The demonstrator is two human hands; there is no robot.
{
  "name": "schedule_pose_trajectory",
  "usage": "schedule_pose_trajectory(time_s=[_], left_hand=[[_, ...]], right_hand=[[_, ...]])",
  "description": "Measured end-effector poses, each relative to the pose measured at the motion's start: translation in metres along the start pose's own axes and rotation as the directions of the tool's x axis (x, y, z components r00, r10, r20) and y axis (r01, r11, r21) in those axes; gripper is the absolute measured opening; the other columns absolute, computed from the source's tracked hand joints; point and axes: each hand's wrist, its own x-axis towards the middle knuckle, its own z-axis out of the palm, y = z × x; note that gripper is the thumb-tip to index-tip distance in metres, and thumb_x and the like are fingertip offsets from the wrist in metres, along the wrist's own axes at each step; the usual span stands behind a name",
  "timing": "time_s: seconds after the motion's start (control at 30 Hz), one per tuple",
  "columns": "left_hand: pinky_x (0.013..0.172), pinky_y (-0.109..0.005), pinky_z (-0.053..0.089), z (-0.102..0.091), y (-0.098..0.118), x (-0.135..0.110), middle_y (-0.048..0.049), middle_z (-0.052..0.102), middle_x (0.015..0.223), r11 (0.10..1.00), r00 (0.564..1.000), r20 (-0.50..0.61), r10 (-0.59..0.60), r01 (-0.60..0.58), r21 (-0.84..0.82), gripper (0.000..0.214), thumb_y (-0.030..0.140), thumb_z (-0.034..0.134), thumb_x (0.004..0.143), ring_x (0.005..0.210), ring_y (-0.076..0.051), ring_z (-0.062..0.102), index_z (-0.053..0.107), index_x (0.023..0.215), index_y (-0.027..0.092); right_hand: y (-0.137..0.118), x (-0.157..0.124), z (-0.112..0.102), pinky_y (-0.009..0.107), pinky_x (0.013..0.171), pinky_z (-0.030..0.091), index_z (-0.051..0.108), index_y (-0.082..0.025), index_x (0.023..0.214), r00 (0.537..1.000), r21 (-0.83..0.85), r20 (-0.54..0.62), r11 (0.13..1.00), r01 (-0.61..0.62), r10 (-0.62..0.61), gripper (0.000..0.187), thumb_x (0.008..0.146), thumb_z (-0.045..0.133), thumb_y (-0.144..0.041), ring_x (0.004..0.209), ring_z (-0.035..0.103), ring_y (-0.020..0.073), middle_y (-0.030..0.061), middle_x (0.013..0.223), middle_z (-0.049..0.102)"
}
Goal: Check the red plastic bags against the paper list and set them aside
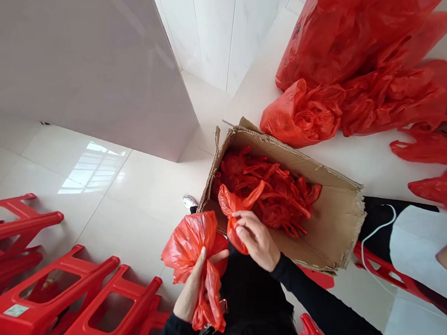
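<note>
My left hand (193,285) is closed around a crumpled red plastic bag (191,243), whose gathered end hangs below the palm. To its right, my right hand (256,238) pinches a smaller red plastic bag (230,202) between thumb and fingers, over the near edge of a cardboard box (332,218). Several knotted red plastic bags (274,187) fill the left part of that box. Whether anything is inside the bags in my hands cannot be seen.
Large red plastic bags (347,48) lie on the floor beyond the box. Several red plastic stools (47,298) stand at the lower left. A grey panel (85,51) rises at the upper left. Another person in a white garment (420,242) sits at the right.
</note>
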Motion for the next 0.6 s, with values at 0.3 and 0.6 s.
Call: schedule_pose_trajectory(time_s=[0.3,0.6], left_hand=[[0.062,-0.021,0.056,0.047,0.006,0.002,-0.0016,0.069,0.075,0.953,0.942,0.148,0.301,-0.292,-0.084,0.014,0.022,0.080,0.079,0.062,-0.012,0.065,0.068,0.083,0.014],[0.044,-0.017,0.041,0.037,0.002,0.002,0.0051,0.053,0.060,0.913,0.903,0.168,0.395,-0.406,0.037,0.036,0.041,0.084,0.074,0.046,-0.006,0.047,0.058,0.071,0.016]], right_hand=[[-0.057,-0.043,-0.003,0.053,0.114,0.034,0.067,-0.024,0.096,0.942,-0.331,0.143,0.882,0.335,-0.304,0.014,0.083,0.065,-0.027,0.117,0.053,0.0280,0.0070,0.123,0.059],[-0.013,-0.014,-0.013,0.048,0.103,0.045,0.065,-0.018,0.097,0.946,-0.568,0.315,0.784,0.248,-0.071,0.023,0.103,0.043,-0.019,0.083,0.064,0.0221,0.0054,0.084,0.071]])
